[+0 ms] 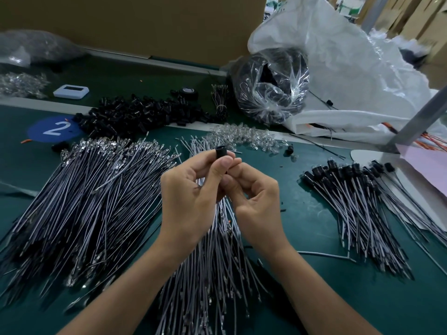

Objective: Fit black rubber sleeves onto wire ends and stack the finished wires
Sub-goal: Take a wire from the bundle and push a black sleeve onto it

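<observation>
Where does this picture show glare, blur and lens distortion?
Head view: glare glints on the clear plastic bag; the big wire pile stretches and smears toward the frame edge, a wide-angle effect; the black sleeve at centre is sharp.

Bare hands [188, 201], bare forearms [135, 284] (short nails [226, 162])

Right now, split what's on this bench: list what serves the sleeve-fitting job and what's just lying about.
Job: black sleeve in left hand; wire pinched by right hand; loose sleeve pile; bare wires; finished stack.
Lying about: white device; tape roll; white sack; number sticker.
</observation>
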The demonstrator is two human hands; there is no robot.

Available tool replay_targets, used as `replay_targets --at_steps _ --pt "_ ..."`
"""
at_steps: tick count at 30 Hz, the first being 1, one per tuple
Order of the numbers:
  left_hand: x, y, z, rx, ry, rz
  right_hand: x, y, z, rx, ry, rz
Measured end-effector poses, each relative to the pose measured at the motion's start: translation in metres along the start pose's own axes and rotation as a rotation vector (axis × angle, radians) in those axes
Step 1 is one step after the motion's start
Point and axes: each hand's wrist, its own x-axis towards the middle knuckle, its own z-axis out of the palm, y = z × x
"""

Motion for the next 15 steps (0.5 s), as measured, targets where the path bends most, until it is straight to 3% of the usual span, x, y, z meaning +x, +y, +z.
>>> replay_targets --at_steps 7,11,15 --pt "0.004 0.002 0.004 -0.218 -0.024 -0.19 -0.002 0.002 -0.001 -0.067 0.047 -0.005" --pt "0.004 -0.002 0.001 -0.18 -0.136 -0.217 -0.002 0.002 -0.01 -0.162 0.097 -0.001" --pt "0.006 -0.001 -0.002 -0.218 -0.107 -0.203 -0.002 -0.001 -0.007 -0.131 0.076 -0.001"
